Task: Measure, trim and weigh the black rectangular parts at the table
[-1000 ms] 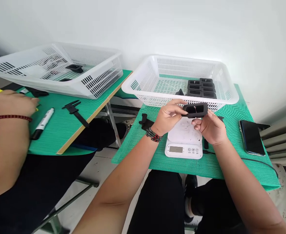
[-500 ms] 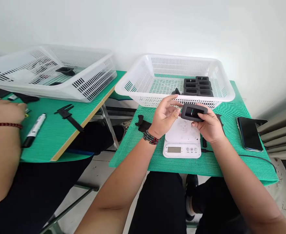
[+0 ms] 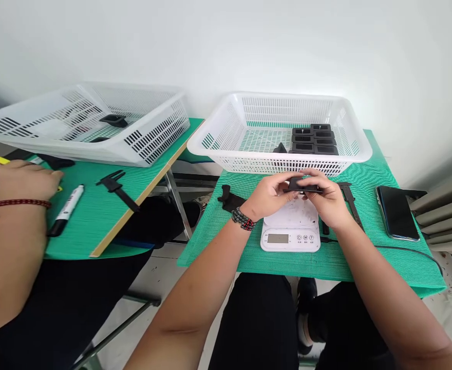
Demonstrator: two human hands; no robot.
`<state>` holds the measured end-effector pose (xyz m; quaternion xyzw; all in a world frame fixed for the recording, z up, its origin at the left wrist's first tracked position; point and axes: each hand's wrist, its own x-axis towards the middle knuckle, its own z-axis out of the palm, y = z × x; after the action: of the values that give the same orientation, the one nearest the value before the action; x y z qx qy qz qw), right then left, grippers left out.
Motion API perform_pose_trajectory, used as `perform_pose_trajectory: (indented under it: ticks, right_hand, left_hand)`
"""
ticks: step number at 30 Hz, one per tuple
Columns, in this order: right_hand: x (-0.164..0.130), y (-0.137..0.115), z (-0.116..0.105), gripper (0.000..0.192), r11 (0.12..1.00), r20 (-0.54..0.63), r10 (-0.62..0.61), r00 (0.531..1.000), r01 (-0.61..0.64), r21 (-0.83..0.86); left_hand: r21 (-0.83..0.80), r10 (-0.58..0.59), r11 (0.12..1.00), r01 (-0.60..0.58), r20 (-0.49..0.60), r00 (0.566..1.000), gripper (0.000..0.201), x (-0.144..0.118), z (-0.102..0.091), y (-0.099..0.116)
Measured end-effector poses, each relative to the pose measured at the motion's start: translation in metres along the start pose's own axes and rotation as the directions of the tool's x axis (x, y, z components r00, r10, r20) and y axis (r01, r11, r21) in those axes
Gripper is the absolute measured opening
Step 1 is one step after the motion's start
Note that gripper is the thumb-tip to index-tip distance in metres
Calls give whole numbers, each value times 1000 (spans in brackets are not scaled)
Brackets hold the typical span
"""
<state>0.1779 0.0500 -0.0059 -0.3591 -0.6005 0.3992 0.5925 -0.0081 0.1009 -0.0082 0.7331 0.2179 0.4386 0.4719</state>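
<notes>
Both hands, left hand [image 3: 271, 196] and right hand [image 3: 326, 201], grip a black frame [image 3: 303, 185] above the scale [image 3: 291, 228]; it should be lowered level and centred.

Black part [image 3: 305, 185] mostly behind fingers

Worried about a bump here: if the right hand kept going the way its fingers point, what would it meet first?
Probably the left hand. The right hand points leftward across the black frame part both hands hold above the scale.

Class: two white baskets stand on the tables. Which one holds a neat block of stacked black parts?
The right basket, behind the scale. The left basket holds only loose black parts.
</notes>
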Motion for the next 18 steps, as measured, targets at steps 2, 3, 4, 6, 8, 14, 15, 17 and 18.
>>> perform_pose_trajectory:
  ticks: [2, 3, 4, 6, 8, 14, 15, 17, 18]
  right_hand:
    - [0, -1, 3, 39, 999, -11, 28, 1000, -27, 20]
    - [0, -1, 4, 46, 998, -14, 49, 999, -48, 42]
    - [0, -2, 5, 51, 996, -14, 69, 998, -68, 64]
    - [0, -3, 6, 56, 990, 4, 99, 995, -99, 99]
    - [0, -4, 5, 57, 984, 33, 125, 992, -128, 127]
    - [-2, -10, 4, 52, 959, 74, 211, 975, -221, 176]
    - [-2, -10, 4, 49, 957, 73, 222, 972, -231, 177]
    - [-2, -9, 3, 45, 951, 63, 247, 967, -254, 174]
    - [-1, -8, 3, 44, 949, 52, 260, 964, -265, 171]
  left_hand:
    - [3, 27, 1000, -27, -39, 999, 36, 1, 1, -1]
    - [16, 43, 999, -42, -60, 997, 35, 1, 1, -1]
    - [38, 62, 998, -59, -79, 995, 35, 2, 1, -1]
    - [92, 97, 992, -87, -116, 988, 36, 2, 0, -1]
    - [136, 112, 986, -91, -152, 982, 39, 2, -2, -2]
    - [289, 221, 948, -134, -291, 931, 37, 2, -8, -2]
    - [312, 244, 939, -144, -312, 918, 38, 2, -9, -2]
    - [358, 290, 919, -166, -328, 899, 40, 2, -9, -2]
    - [381, 311, 908, -178, -326, 893, 41, 1, -9, -1]
